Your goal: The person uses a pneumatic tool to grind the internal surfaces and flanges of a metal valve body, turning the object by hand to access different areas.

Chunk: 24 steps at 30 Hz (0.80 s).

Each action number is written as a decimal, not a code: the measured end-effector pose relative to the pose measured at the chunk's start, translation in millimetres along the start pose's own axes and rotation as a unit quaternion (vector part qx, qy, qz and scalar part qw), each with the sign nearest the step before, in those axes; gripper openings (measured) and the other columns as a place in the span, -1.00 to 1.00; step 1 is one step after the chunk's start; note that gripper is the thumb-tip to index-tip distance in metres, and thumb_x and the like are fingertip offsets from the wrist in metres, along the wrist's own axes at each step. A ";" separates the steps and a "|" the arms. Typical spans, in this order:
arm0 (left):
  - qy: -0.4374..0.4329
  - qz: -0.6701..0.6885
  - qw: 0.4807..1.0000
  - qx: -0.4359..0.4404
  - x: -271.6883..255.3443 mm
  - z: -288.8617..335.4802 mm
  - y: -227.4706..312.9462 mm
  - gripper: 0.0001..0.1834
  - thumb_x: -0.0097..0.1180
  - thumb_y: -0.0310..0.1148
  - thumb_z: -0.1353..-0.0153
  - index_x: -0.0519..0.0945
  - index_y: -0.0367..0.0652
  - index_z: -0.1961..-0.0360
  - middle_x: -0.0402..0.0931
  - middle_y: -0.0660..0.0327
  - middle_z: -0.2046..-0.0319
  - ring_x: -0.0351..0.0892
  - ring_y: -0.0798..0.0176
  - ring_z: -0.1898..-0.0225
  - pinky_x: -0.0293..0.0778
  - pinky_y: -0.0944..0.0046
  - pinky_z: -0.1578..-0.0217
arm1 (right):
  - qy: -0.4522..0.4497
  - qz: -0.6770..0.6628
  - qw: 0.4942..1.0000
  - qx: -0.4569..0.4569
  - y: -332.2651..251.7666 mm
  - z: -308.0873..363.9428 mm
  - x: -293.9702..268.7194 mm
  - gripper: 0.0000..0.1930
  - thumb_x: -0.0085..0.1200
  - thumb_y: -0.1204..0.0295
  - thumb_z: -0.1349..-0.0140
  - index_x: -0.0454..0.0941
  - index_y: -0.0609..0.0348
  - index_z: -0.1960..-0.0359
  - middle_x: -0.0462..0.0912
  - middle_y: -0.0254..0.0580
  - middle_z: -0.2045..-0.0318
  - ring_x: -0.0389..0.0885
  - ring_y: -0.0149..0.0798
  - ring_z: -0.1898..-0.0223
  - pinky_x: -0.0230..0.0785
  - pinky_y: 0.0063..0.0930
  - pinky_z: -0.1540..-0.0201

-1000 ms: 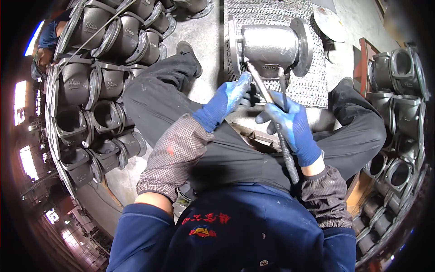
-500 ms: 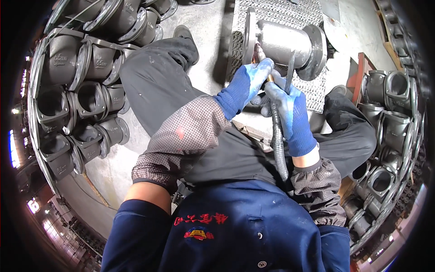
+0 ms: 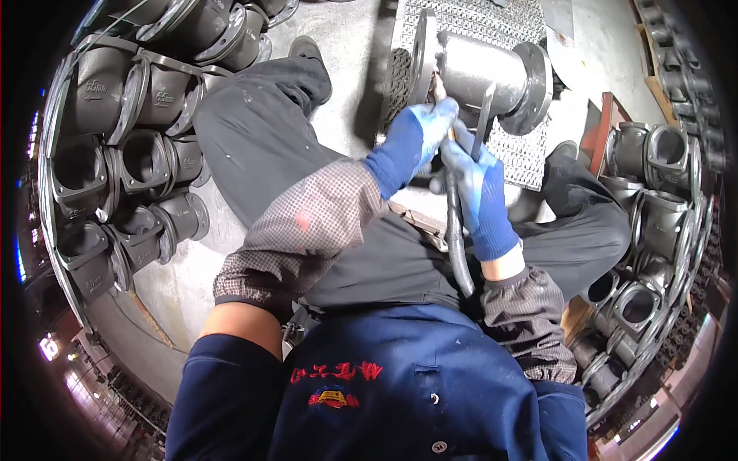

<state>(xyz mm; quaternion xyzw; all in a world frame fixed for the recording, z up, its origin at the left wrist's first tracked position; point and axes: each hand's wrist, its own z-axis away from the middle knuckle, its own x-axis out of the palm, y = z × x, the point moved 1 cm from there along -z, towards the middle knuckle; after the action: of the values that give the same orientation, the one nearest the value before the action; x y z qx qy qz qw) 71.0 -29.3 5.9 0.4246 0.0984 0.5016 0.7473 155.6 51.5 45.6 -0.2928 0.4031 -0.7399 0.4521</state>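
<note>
A grey flanged cast-metal pipe piece lies on its side in front of me. My left hand, in a blue glove, is closed round the front of a slim hand-held rotary grinder. The grinder's tip reaches the corner where the left flange meets the pipe body, and an orange glow shows there. My right hand, also gloved, grips the rear of the grinder, where a dark ribbed hose runs down toward my lap. From that hand a flat grey metal bar points up against the pipe's side.
Beneath the pipe piece is a patterned metal grating. Stacked castings stand at my left, and more castings are piled at my right. A red-brown metal piece stands near the right stack. My legs flank the work.
Both hands have shifted slightly left and down with the grinder, its tip staying by the left flange. The hose has swung a little left. The bar leans more. The view has shifted slightly.
</note>
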 end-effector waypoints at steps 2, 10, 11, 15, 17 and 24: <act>-0.021 -0.002 0.996 0.087 -13.9 -17.9 -16.6 -0.63 -0.01 -0.11 -0.28 0.56 -0.24 0.29 0.51 0.26 0.46 0.46 0.45 0.41 0.41 0.45 0.34 | -0.012 -0.047 0.999 -0.006 6.1 -3.8 10.1 -0.58 -0.07 0.39 -0.23 0.37 0.32 -0.10 0.48 -0.37 0.51 0.44 -0.50 0.69 0.26 -0.68 0.63; 0.005 -0.036 0.998 0.058 -2.1 -12.0 -18.7 -0.61 -0.06 -0.07 -0.30 0.57 -0.22 0.31 0.46 0.35 0.54 0.36 0.53 0.52 0.34 0.48 0.48 | -0.005 0.018 0.999 0.039 -15.6 11.1 -1.6 -0.62 -0.04 0.48 -0.20 0.39 0.39 -0.05 0.53 -0.24 0.41 0.54 -0.42 0.54 0.40 -0.63 0.59; 0.005 -0.036 0.999 0.033 1.9 -3.4 -9.3 -0.60 -0.06 -0.06 -0.30 0.56 -0.21 0.33 0.45 0.35 0.55 0.35 0.52 0.55 0.34 0.48 0.54 | 0.000 0.011 0.999 0.038 -16.9 11.9 -2.3 -0.62 -0.04 0.48 -0.20 0.39 0.39 -0.05 0.53 -0.23 0.40 0.55 -0.42 0.54 0.41 -0.63 0.58; 0.010 -0.051 0.998 0.027 4.6 -9.4 -16.4 -0.56 -0.08 0.00 -0.28 0.53 -0.21 0.36 0.43 0.33 0.57 0.37 0.48 0.61 0.29 0.49 0.74 | -0.057 0.088 0.994 -0.036 -7.4 7.3 -14.7 -0.62 -0.05 0.48 -0.20 0.39 0.38 -0.05 0.54 -0.23 0.39 0.56 -0.41 0.53 0.42 -0.62 0.58; -0.007 -0.047 0.999 0.025 4.6 -7.9 -15.0 -0.55 -0.08 0.01 -0.28 0.53 -0.21 0.37 0.43 0.32 0.57 0.37 0.47 0.61 0.30 0.47 0.72 | -0.041 0.112 0.993 -0.014 -15.9 8.8 -15.2 -0.63 -0.05 0.48 -0.20 0.40 0.38 -0.04 0.54 -0.23 0.40 0.56 -0.42 0.53 0.43 -0.61 0.58; 0.001 -0.144 0.990 -0.006 2.3 -12.3 -21.3 -0.53 -0.12 0.01 -0.30 0.53 -0.22 0.41 0.41 0.31 0.62 0.34 0.47 0.61 0.31 0.44 0.62 | -0.031 0.086 0.994 0.065 -16.9 9.8 -11.7 -0.64 -0.06 0.34 -0.21 0.47 0.40 0.08 0.58 -0.19 0.56 0.48 -0.46 0.67 0.30 -0.67 0.57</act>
<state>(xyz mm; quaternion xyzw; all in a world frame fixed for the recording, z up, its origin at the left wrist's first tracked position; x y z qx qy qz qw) 79.2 -23.7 -16.7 0.4006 0.1560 0.3902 0.8142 161.0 63.4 64.2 -0.2497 0.3632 -0.7137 0.5444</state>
